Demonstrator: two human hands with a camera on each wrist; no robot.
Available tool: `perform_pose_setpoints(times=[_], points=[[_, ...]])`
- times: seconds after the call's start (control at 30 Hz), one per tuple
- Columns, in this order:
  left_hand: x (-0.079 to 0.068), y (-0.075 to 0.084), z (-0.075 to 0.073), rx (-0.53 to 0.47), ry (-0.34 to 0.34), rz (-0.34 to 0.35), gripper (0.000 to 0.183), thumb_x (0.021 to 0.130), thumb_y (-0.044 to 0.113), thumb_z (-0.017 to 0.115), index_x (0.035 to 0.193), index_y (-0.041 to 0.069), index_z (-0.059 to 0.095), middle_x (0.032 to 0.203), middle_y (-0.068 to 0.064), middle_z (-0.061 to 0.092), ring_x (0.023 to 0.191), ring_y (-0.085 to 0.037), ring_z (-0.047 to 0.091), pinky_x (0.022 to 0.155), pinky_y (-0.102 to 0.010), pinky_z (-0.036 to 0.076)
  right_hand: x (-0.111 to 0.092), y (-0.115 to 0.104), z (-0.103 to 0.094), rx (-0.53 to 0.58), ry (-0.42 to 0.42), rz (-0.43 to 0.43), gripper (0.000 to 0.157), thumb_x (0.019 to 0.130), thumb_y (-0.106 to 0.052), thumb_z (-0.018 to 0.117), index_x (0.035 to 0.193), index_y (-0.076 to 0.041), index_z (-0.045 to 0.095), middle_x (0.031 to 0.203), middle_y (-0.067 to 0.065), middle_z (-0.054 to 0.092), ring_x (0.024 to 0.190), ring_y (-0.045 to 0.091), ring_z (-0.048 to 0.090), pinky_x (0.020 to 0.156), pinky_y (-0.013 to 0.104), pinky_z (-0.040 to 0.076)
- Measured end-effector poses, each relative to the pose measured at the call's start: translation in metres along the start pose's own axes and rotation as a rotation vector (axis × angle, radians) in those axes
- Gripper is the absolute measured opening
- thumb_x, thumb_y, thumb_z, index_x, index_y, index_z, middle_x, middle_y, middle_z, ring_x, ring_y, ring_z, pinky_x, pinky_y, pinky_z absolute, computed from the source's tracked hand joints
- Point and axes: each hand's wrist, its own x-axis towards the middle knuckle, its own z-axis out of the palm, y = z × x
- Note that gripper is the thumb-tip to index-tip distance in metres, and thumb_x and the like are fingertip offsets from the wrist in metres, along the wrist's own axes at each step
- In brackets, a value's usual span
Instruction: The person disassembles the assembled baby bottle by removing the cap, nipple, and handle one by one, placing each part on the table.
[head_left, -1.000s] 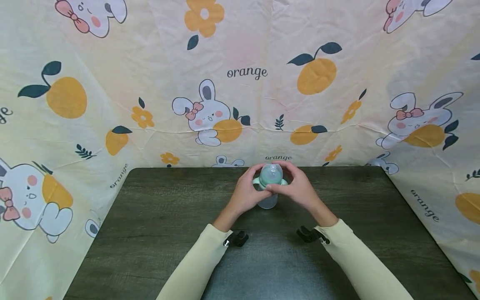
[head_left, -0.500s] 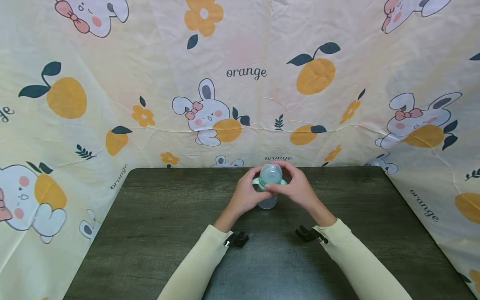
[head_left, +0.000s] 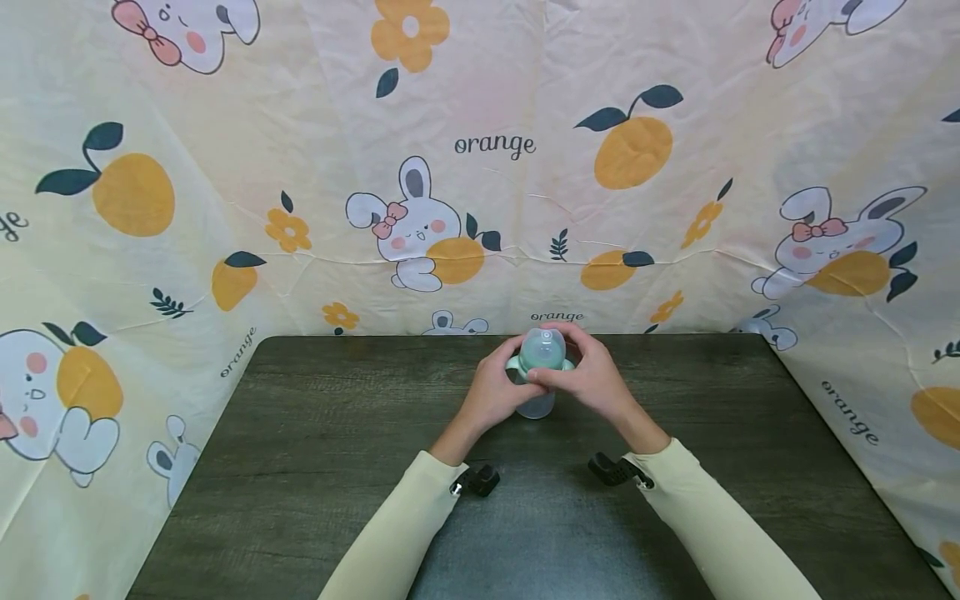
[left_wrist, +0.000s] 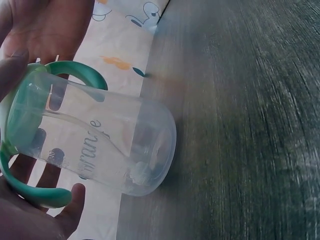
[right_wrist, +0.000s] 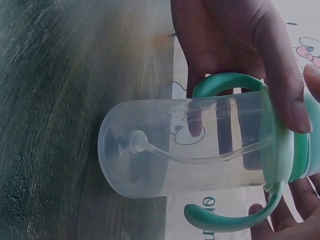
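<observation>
Plainly, both hands are gripping: the left hand (head_left: 491,390) and right hand (head_left: 598,379) curl round the straw baby bottle (left_wrist: 107,140) from opposite sides, thumbs across its near face. It sits between them, neither hand clearly nearer, its long axis roughly upright, domed lid (head_left: 543,346) uppermost, clear body reaching down toward the dark counter (head_left: 337,492). Whether the base touches that surface, I can't tell. From the head view the hands mask the bottle's middle; the wrist views show the green handles (right_wrist: 225,223) more fully, plus the straw (right_wrist: 200,161) inside and its white weight (right_wrist: 137,141) near the bottom. Behind the counter hangs a printed cloth (head_left: 495,92).
</observation>
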Motion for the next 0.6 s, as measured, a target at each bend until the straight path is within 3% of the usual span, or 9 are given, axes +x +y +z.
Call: perform_pose_setpoints(times=[0.6], points=[[-0.0002,-0.0012,0.0005,-0.003,0.0,0.019,0.069,0.092,0.015,0.091,0.154,0.006,0.061,0.144,-0.012,0.069,0.128,-0.029,0.065,0.108,-0.052,0.052,0.0001,-0.0005,0.0005,-0.055,0.026,-0.006,0.059,0.089,-0.011,0.093,0.143,-0.009,0.069,0.135,0.013,0.07,0.116,0.031,0.066,0.095,0.054,0.054]])
